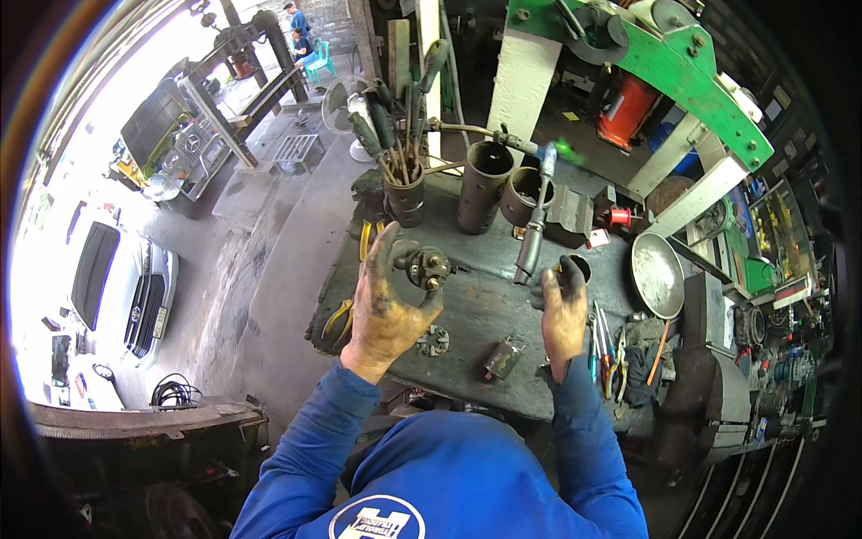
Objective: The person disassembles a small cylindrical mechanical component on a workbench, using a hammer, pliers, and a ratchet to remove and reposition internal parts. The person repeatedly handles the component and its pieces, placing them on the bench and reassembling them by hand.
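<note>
Head view: the left hand (388, 310) is closed around a small metal solenoid part (425, 267), fingers curled beneath it, above the workbench (485, 305). The right hand (563, 310) grips the handle end of an air tool (532, 241) standing upright. Rusty cylinders (486, 184) stand behind; pliers (603, 346) lie just right.

Greasy left hand (384, 314) around small motor part (425, 267)

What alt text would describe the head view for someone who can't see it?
Over a grimy workbench, the left hand holds a small metal part while the right hand grips a dark piece near a long tool; rusty cylinders stand behind.
</note>
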Available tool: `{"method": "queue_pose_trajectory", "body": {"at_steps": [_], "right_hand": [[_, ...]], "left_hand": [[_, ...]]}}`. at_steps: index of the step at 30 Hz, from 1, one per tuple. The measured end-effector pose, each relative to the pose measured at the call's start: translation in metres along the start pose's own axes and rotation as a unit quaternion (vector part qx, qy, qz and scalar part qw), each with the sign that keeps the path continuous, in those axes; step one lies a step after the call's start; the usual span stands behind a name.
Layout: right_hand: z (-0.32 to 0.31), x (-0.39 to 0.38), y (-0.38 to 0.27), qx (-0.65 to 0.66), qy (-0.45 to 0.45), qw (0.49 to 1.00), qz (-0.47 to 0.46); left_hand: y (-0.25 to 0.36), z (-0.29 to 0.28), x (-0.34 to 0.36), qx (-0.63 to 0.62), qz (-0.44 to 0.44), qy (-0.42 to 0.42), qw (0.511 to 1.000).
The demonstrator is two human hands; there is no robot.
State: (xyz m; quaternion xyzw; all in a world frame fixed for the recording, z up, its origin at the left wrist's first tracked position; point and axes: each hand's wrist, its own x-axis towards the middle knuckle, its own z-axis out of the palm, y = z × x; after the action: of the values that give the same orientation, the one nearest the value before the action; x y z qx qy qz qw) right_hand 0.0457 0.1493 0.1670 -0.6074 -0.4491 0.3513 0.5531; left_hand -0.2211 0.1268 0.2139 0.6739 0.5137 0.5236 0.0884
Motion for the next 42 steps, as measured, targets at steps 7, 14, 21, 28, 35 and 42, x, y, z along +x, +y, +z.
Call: {"method": "queue_pose_trajectory", "body": {"at_steps": [7,14,21,28,35,42], "right_hand": [[-0.085,-0.069,0.040,-0.204,-0.065,0.971,-0.107],[-0.203,-0.147,0.102,-0.520,-0.013,0.851,-0.075],[-0.308,-0.103,0.124,-0.603,0.133,0.787,0.008],[-0.304,-0.049,0.160,-0.599,0.044,0.796,0.074],[-0.321,-0.046,0.158,-0.541,0.117,0.831,0.055],[-0.307,-0.055,0.130,-0.645,0.162,0.747,0.001]], "left_hand": [[0.029,0.018,0.011,0.133,0.124,0.032,0.983],[0.051,0.051,0.004,0.110,0.103,0.013,0.989],[0.067,0.085,-0.017,0.138,0.097,-0.028,0.985],[0.084,0.104,-0.040,0.085,0.050,-0.073,0.992],[0.091,0.111,-0.069,0.114,-0.001,-0.104,0.988],[0.079,0.092,-0.097,0.101,-0.076,-0.143,0.982]]}}
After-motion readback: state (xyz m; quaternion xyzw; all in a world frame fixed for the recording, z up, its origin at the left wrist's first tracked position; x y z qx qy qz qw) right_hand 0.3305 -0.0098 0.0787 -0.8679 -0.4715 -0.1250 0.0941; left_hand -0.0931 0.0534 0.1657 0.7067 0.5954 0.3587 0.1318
